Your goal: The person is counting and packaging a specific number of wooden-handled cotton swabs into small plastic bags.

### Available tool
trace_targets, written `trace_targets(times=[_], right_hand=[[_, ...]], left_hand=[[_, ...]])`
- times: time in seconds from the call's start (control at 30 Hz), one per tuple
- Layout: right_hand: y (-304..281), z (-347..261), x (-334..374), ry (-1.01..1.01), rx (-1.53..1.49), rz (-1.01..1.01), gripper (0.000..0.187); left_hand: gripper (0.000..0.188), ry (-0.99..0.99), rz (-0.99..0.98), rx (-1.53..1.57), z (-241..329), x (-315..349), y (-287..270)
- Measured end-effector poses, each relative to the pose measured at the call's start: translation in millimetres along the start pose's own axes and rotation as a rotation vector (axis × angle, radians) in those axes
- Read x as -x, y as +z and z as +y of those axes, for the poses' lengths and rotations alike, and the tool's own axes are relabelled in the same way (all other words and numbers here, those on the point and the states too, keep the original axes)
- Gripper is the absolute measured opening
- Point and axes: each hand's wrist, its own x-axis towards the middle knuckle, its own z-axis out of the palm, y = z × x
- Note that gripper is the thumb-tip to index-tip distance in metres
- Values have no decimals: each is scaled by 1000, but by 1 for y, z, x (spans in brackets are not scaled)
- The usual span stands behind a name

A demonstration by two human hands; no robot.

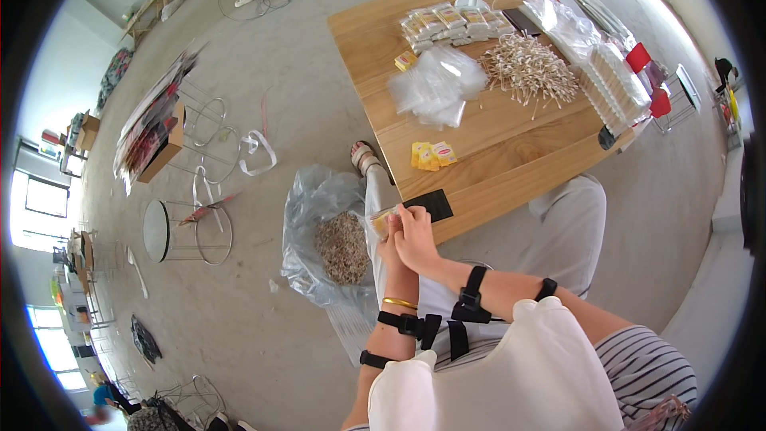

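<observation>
Grey concrete floor (239, 303) surrounds the wooden table (487, 140). I see the left hand (389, 251), fingers clamped on a clear packet (378, 224) by the table's corner; the right hand (415, 241) overlaps it, finger grip unclear to me. Beyond lie a black pad (438, 204), yellow cards (432, 156), cotton swabs (528, 70).

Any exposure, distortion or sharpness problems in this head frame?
Head view: fisheye vignetting blackens the corners; the windows at left are blown out; the clear plastic bags on the wooden table show whitish sheen. Head view, lower middle: left hand and right hand show no obvious motion blur, but the clear packet there lacks fine detail.
</observation>
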Motion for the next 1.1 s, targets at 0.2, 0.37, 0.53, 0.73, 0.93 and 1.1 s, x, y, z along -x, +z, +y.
trace_targets(times=[0.2,0.37,0.53,0.73,0.93,1.1], right_hand=[[-32,17,-17,-25,-218,-178,37],[-53,23,-31,286,-426,-524,35],[-70,14,-46,662,-650,-722,36],[-56,4,-42,610,-663,-641,39],[-45,-6,-38,527,-825,-765,43],[-46,-28,-34,447,-905,-693,42]], left_hand=[[37,37,-16,85,0,-5,-5],[35,17,-35,77,-4,-2,-6],[30,-33,-68,61,3,-2,-8],[31,-46,-144,114,4,-9,-14],[36,64,-25,16,35,-2,-32],[39,224,-74,-50,71,34,-16]])
